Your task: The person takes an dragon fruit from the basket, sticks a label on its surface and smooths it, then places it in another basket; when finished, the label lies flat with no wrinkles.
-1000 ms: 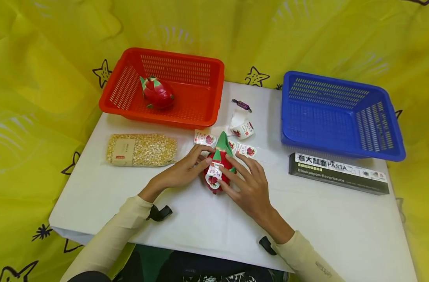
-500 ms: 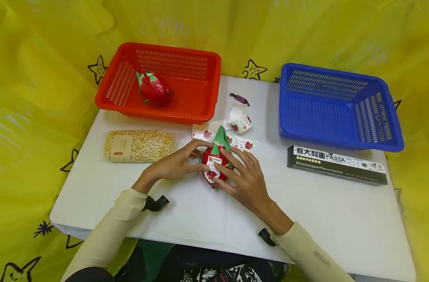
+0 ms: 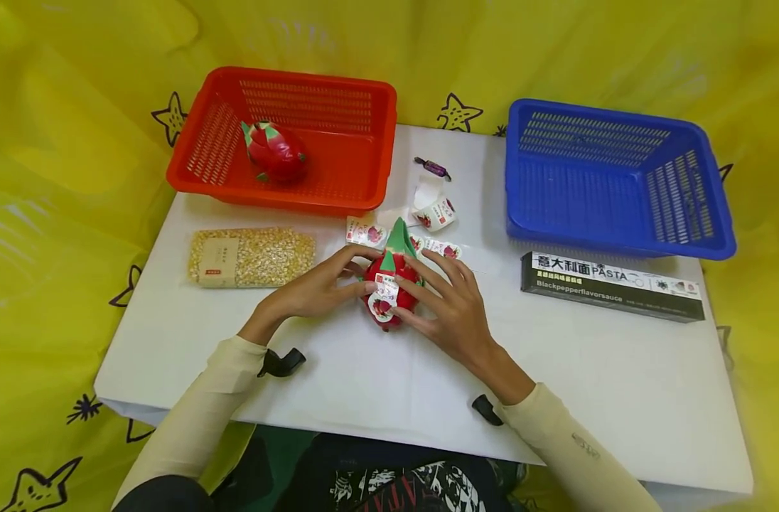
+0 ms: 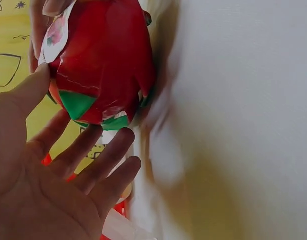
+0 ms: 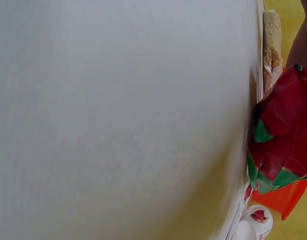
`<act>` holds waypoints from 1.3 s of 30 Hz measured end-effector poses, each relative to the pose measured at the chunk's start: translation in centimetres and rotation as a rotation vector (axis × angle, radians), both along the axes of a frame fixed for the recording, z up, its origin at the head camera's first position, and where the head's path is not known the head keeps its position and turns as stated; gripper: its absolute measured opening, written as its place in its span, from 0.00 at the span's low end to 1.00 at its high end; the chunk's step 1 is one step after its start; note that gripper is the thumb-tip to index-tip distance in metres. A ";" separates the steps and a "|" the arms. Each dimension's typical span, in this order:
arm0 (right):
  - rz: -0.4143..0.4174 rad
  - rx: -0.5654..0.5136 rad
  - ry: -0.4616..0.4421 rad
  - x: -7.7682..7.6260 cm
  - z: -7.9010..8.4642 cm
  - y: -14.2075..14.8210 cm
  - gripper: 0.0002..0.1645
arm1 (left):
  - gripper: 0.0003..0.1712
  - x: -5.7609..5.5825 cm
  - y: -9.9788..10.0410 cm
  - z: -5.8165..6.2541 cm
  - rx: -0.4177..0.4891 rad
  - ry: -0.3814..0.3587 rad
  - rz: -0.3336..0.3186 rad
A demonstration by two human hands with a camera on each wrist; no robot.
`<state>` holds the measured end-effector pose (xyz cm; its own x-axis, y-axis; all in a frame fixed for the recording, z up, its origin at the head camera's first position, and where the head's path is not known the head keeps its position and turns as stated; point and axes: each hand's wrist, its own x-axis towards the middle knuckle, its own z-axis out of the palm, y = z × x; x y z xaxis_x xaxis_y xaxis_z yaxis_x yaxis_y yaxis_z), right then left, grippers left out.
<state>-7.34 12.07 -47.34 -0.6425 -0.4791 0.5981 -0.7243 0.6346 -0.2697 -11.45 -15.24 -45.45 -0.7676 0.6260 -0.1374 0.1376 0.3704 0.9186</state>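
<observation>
Your left hand [image 3: 319,288] and right hand [image 3: 456,307], fingers spread, touched the dragon fruit [image 4: 108,55] on the table [image 3: 364,384] between them; a thumb dragging sideways could have creased its label [image 3: 384,293] over that curve.

There's a pasta box [image 3: 612,288] — just beside the blue basket [image 3: 578,199].

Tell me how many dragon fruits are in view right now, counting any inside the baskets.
2. One dragon fruit, with a label on it, is at the white table; the other sits inside the red basket.
</observation>
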 end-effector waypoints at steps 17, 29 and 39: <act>-0.015 0.097 0.002 0.3 0.5 -0.2 0.43 | 0.51 0.3 0.4 -0.4 -0.047 0.010 -0.029; -0.075 0.034 -0.068 0.7 0.1 -0.5 0.46 | 0.27 0.3 1.2 -0.3 0.032 -0.067 0.047; -0.144 -0.007 -0.276 0.9 0.4 -2.2 0.59 | 0.26 0.5 0.9 -0.3 0.051 -0.066 0.042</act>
